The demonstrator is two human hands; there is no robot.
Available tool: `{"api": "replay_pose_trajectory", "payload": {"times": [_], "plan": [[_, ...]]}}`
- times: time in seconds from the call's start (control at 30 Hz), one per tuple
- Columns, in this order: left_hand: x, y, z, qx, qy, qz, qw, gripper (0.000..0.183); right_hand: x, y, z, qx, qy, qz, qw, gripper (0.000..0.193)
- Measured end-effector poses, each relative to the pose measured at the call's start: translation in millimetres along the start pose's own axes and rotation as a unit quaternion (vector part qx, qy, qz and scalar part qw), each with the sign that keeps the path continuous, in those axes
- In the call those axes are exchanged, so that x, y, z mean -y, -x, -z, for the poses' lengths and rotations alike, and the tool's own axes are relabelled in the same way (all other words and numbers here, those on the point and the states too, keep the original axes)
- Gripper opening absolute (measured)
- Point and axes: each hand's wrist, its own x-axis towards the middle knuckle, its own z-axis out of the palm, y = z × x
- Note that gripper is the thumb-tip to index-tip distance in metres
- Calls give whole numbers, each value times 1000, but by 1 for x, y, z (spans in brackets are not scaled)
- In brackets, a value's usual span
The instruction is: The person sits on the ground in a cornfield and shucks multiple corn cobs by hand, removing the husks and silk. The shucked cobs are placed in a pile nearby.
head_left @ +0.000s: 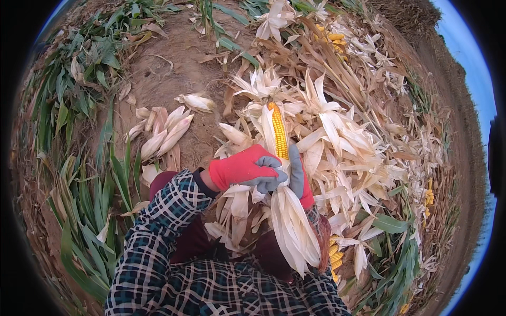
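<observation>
An ear of corn (278,131) stands out in front of me, partly out of its husk, with a strip of yellow kernels bare near its far end. My left hand (243,167), in a red and grey glove, is closed on the husk at the ear's near part. Along the ear's right side lies my gloved right hand (299,178), holding it; the ear hides some of its fingers. Pale husk leaves (291,226) hang from the ear toward my lap, with reddish-brown silk (323,245) beside them.
A heap of stripped husks (342,158) spreads to my right. Several unhusked ears (167,131) lie on bare soil (168,68) at the left. Bare yellow ears (335,258) lie near my right side, others (334,39) farther off. Green stalks (79,210) flank the left.
</observation>
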Motion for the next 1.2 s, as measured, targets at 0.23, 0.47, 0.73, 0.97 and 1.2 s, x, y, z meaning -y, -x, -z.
{"api": "replay_pose_trajectory", "payload": {"times": [0.23, 0.47, 0.73, 0.97, 1.2], "plan": [[-2, 3, 8, -44, -1, 11, 999, 22, 6, 10, -27, -61, 134, 168, 975, 46], [24, -33, 19, -263, -38, -112, 958, 50, -4, -5, -17, -170, 332, 276, 886, 53], [41, -41, 9, -339, -98, -144, 925, 36, -26, -5, -15, -142, 304, 297, 894, 58], [40, -30, 17, -373, -269, -189, 868, 25, -26, 3, -17, -99, 322, 286, 897, 58], [47, -39, 24, -364, -154, -203, 896, 40, -26, 2, -34, -118, 238, 243, 933, 57]]}}
